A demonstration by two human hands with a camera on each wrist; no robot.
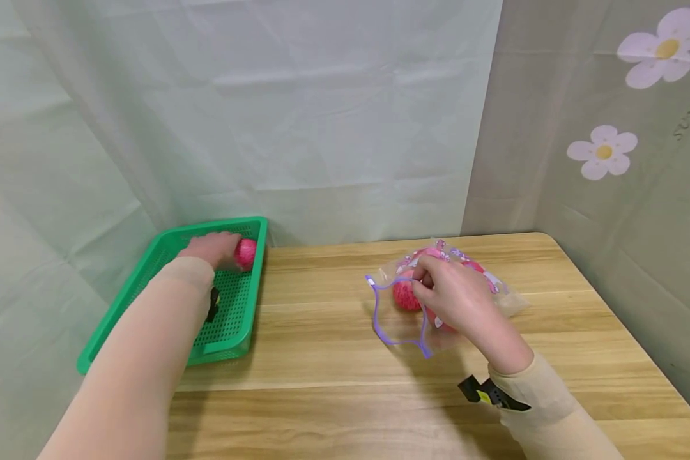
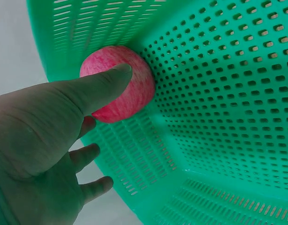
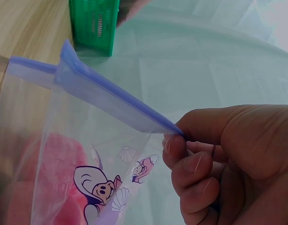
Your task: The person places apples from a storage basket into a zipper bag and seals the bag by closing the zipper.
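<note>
My left hand (image 1: 213, 248) reaches into a green perforated plastic basket (image 1: 255, 275) at the left. A pinkish-red apple (image 2: 137, 93) lies in the basket's corner; the thumb overlaps its face in the left wrist view, while the other fingers are spread loosely beside and below it. My right hand (image 1: 457, 291) pinches the purple zip edge of a clear zip bag (image 3: 111, 96) between thumb and index finger. The bag's mouth gapes toward the basket side. Red apples (image 1: 405, 295) are inside it, partly hidden by the printed cartoon figures and the hand.
Both basket and bag rest on a wooden table (image 1: 310, 358), with bare wood between them. Pale cloth curtains (image 1: 322, 128) hang behind and along the sides, the right one printed with flowers (image 1: 604, 152). A black strap device (image 1: 494, 393) is on the right wrist.
</note>
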